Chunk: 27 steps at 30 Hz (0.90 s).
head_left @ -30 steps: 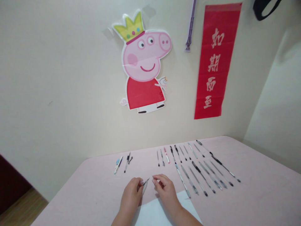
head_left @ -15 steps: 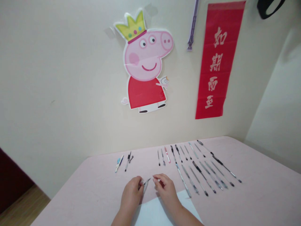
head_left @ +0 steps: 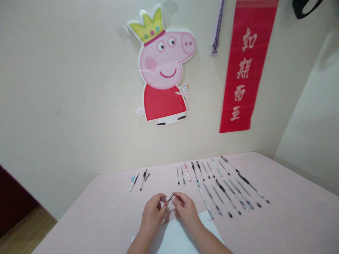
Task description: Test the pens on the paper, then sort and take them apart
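Pen part [head_left: 171, 198], one, dark, pinched by left hand [head_left: 154, 213] and right hand [head_left: 187, 211], one white sheet [head_left: 172, 241] below

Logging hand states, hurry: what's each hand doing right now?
Left hand: closed, holding a thin dark piece.
Right hand: curled at the piece's upper end; whether it grips cannot be told.

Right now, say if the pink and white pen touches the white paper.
No, the pen lies on the pink table beyond the paper.
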Available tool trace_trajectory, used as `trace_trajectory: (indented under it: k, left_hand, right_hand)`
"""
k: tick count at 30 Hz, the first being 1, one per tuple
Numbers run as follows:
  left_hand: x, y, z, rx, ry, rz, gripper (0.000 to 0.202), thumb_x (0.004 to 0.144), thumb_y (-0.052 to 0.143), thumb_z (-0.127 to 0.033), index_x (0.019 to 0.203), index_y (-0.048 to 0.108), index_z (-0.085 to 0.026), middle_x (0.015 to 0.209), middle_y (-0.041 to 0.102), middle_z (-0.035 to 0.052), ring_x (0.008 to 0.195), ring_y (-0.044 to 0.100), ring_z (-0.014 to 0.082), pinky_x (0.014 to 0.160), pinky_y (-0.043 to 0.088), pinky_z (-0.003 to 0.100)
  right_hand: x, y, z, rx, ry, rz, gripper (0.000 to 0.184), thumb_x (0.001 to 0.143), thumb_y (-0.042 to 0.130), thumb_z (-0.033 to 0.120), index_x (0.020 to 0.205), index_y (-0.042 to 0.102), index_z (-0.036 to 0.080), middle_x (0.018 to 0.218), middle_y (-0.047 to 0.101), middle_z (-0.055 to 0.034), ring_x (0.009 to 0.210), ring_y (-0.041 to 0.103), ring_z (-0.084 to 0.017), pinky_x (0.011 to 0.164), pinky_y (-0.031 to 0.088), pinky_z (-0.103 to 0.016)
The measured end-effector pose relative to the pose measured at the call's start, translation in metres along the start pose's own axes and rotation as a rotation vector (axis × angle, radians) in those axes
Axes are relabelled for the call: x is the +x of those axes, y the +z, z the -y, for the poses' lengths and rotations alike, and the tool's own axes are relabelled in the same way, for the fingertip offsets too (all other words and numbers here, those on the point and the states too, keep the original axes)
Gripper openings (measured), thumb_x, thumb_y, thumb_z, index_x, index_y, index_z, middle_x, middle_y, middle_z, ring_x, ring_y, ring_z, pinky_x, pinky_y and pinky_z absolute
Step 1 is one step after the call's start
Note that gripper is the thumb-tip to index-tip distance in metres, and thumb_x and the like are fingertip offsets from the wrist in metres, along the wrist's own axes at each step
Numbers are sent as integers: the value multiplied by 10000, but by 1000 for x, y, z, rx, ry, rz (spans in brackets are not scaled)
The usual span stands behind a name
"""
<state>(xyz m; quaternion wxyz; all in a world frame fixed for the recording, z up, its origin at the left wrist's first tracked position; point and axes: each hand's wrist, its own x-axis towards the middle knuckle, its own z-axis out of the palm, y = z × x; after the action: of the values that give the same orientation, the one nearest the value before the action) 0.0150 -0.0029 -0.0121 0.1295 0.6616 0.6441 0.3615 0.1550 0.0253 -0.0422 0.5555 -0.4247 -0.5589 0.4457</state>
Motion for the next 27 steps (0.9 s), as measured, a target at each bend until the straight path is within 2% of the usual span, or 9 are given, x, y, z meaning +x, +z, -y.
trace_trajectory:
  k: [5,8,12,16,21,27]
  left_hand:
    - [-3,4,-9,27,10,54,184,753,497,-247,838,645,-178,672,631,15,576,535,134,557,394,240]
    - [-4,5,-7,16,23,65,178,759,505,-256,842,642,-177,674,627,15,579,536,131,564,402,238]
    - [-4,4,-2,-8,89,12,188,800,491,-306,825,626,-178,729,636,32,605,549,136,591,418,245]
    - [-5,2,3,27,86,1,220,846,416,-281,792,606,-183,764,637,44,710,578,161,661,420,263]
    - [-7,1,7,136,45,48,242,859,384,-257,725,572,-185,731,612,40,712,556,167,647,379,262]
    - [-7,0,4,212,45,76,284,883,340,-260,706,549,-183,711,587,36,700,538,161,636,343,258]
  right_hand:
    - [-1,-1,13,61,13,123,404,739,601,539,780,705,150,692,677,-69,631,616,-187,559,490,-281]
    - [-1,-2,11,64,40,146,403,763,574,537,716,669,148,608,630,-32,541,571,-145,498,449,-239]
    - [0,-5,4,122,116,44,411,794,523,571,757,596,168,506,517,46,385,428,-80,372,339,-189]
    - [1,-8,7,264,164,-83,430,779,522,608,743,538,180,557,553,33,395,443,-70,354,323,-171]
    - [3,-8,17,430,209,-106,419,736,592,592,784,547,179,580,589,19,441,505,-85,396,377,-181]
    - [3,-6,18,460,217,-88,447,694,627,605,769,555,170,572,596,14,433,511,-90,384,378,-186]
